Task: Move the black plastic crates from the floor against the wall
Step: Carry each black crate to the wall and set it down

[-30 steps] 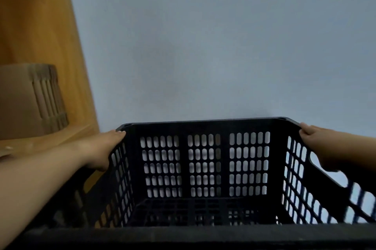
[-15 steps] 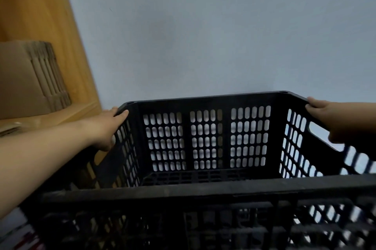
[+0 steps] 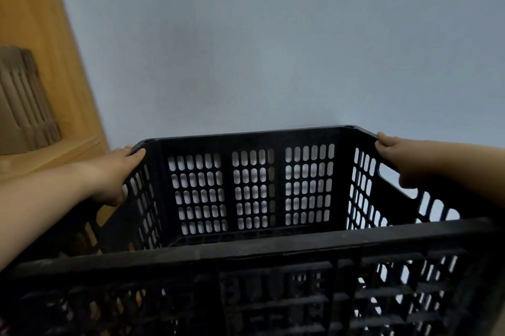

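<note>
A black plastic crate [image 3: 254, 251] with slotted walls fills the lower half of the view, its open top facing me and its far side close to the pale grey wall [image 3: 273, 48]. My left hand [image 3: 114, 174] grips the crate's left wall near the far corner. My right hand [image 3: 396, 158] grips the right wall by its handle opening. The crate is empty inside. What lies under it is hidden.
A wooden panel [image 3: 41, 35] rises on the left, with a wooden ledge [image 3: 49, 158] below it. A stack of flattened cardboard [image 3: 24, 100] stands on that ledge, just left of the crate.
The crate has tilted or dropped in my view, so its near wall now shows in full. Both hands keep the same grip on the side walls.
</note>
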`<state>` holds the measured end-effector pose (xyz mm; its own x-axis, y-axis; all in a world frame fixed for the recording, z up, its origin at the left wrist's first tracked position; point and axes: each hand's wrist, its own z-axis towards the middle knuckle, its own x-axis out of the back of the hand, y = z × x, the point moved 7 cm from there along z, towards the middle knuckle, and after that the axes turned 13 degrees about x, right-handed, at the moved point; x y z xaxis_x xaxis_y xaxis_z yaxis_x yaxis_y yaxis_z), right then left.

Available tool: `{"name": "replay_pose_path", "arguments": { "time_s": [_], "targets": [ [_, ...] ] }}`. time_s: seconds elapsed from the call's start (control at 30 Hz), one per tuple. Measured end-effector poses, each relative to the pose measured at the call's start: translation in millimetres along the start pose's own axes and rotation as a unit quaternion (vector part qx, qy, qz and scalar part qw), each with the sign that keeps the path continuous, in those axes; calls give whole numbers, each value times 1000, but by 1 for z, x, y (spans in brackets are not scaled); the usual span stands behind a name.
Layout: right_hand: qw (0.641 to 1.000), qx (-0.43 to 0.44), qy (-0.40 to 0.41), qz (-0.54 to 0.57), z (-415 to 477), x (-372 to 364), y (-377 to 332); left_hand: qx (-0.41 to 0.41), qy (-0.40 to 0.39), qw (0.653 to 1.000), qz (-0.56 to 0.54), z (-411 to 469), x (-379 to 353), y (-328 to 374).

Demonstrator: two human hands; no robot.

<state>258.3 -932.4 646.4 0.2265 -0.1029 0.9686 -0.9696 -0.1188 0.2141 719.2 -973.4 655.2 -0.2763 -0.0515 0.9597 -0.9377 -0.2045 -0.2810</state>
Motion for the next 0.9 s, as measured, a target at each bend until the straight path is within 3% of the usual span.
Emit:
{"name": "replay_pose_path", "arguments": {
  "time_s": [0.47,0.9],
  "targets": [
    [1000,0,1,-4,11,-7,8,-15,-6,999,-34,20,-10,-5],
    [1000,3,-12,-5,3,-2,2,5,-13,998,54,10,-5,-1]
  ]
}}
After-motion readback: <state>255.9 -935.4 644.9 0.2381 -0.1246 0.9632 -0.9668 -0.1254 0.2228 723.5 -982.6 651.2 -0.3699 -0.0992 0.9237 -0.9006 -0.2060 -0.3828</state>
